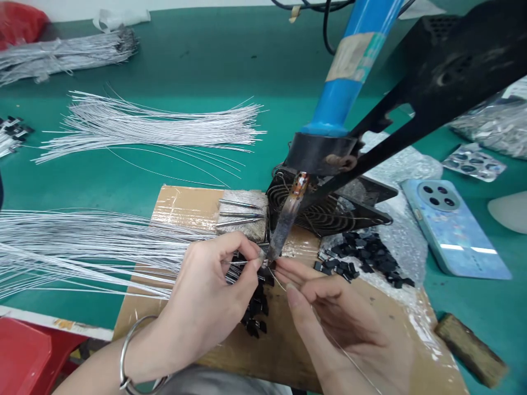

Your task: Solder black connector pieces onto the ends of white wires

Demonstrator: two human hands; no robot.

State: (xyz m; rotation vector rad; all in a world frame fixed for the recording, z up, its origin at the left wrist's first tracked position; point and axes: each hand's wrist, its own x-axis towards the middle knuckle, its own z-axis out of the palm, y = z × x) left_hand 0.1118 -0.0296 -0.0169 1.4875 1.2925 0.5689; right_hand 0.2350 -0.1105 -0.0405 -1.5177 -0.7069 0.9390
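Note:
My left hand (218, 291) pinches a thin white wire close to the tip of a soldering iron (288, 219). The iron has a blue handle (349, 66) and hangs tip down from a black stand (432, 82). On the other side of the tip, my right hand (337, 323) holds a thin solder wire (349, 359) between thumb and fingers, its end near the tip. Small black connectors (256, 310) lie beneath my left fingers. A bundle of white wires (102, 241) extends leftward from behind my left hand. My fingertips partly hide the joint at the tip.
Cardboard (177, 206) lies under the work, bearing a pad with metal pins (242, 214). A black fan (329, 203) stands behind the iron. More black connectors (366, 255), a blue phone (457, 230) and a brown block (471, 348) are at right; another wire bundle (160, 123) lies behind.

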